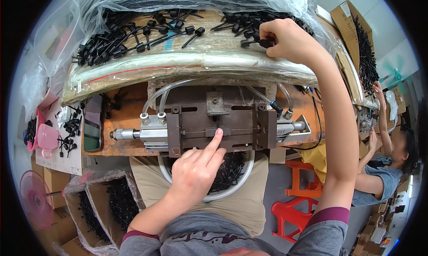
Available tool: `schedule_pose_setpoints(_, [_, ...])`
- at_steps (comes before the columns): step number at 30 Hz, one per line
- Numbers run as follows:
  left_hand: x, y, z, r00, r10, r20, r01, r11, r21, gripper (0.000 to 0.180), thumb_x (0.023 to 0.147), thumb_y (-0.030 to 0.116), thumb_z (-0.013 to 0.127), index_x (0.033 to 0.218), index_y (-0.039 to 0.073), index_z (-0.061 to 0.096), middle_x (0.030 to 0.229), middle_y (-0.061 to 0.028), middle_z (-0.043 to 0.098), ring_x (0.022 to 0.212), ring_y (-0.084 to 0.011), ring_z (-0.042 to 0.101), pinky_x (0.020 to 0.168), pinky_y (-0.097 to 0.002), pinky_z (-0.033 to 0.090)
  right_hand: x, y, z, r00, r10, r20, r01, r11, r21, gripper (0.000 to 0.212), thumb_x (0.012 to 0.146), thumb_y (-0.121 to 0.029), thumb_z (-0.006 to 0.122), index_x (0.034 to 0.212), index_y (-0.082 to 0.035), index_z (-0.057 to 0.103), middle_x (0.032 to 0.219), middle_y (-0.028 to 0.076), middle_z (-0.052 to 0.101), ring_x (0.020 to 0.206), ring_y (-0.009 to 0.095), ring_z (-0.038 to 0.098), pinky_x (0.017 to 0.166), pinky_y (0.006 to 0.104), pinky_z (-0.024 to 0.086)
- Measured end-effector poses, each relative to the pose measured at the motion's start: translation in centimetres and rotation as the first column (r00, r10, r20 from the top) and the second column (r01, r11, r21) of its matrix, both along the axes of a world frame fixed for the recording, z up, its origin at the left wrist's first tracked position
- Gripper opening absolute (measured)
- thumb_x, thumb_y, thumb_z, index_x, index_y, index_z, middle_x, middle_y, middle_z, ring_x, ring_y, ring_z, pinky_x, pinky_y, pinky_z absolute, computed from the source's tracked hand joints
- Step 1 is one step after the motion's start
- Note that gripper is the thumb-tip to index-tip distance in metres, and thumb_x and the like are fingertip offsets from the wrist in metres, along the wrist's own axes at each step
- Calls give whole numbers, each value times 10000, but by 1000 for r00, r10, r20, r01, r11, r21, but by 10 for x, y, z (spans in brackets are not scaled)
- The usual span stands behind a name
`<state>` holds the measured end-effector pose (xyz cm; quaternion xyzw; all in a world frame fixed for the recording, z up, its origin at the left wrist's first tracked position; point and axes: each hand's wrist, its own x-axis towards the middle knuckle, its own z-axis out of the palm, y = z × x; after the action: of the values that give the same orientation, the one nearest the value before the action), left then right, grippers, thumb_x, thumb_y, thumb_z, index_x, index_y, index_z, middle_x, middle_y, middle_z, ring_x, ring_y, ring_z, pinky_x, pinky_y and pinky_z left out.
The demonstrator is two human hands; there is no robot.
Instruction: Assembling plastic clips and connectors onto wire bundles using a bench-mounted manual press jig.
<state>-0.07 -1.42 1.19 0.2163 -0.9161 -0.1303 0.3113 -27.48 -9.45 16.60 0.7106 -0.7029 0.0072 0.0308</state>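
With the right hand (285, 39), pinches a black stemmed plastic part (250, 43) between thumb and fingers, above the right half of the film-wrapped board (205, 59), near its front edge and beside a pile of black parts (243, 18). With the left hand (196, 169), rests an extended index fingertip on the small metal block (226, 132) mid-fixture (240, 115), close to the worktop's (125, 117) front edge; curls the other fingers, palm hidden, so cannot tell of anything gripped there. Has a white-rimmed basin (244, 180) of black parts just below that edge.
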Motion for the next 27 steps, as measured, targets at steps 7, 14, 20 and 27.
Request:
schedule_pose_setpoints(7, [0, 1, 1, 1000, 16, 13, -16, 1000, -25, 176, 731, 94, 711, 880, 19, 655, 1226, -171, 628, 538, -136, 591, 543, -251, 465, 13, 18, -13, 971, 188, 146, -129, 931, -341, 253, 815, -135, 698, 1018, 8, 648, 851, 193, 677, 776, 325, 659, 750, 380, 516])
schedule_pose_setpoints(14, [1, 2, 1, 999, 31, 20, -32, 999, 4, 229, 699, 93, 764, 905, 60, 668, 1248, -121, 625, 533, -184, 578, 544, -269, 486, -5, 9, -13, 864, 176, 471, 59, 894, -443, 241, 920, -180, 628, 1127, -58, 646, 796, 6, 652, 641, 64, 549, 616, 217, 460])
schedule_pose_setpoints(20, [7, 6, 8, 1000, -16, 17, 16, 999, 52, 244, 707, 116, 775, 918, 57, 668, 1240, -116, 630, 527, -174, 582, 536, -269, 492, -12, 8, -6, 330, 253, 910, 178, 930, -323, 268, 958, -202, 583, 1101, 22, 612, 956, 79, 672, 705, 68, 570, 696, 227, 494])
schedule_pose_setpoints(27, [21, 3, 49, 957, 7, -290, 74, 961, 266, 507, 682, 214, 834, 1107, 12, 645, 1230, -169, 620, 854, -254, 661, 741, -297, 516, 40, 58, -23, -35, 231, 972, 75, 971, -228, 253, 934, -205, 608, 1070, 9, 601, 880, 99, 683, 596, 89, 559, 566, 225, 466])
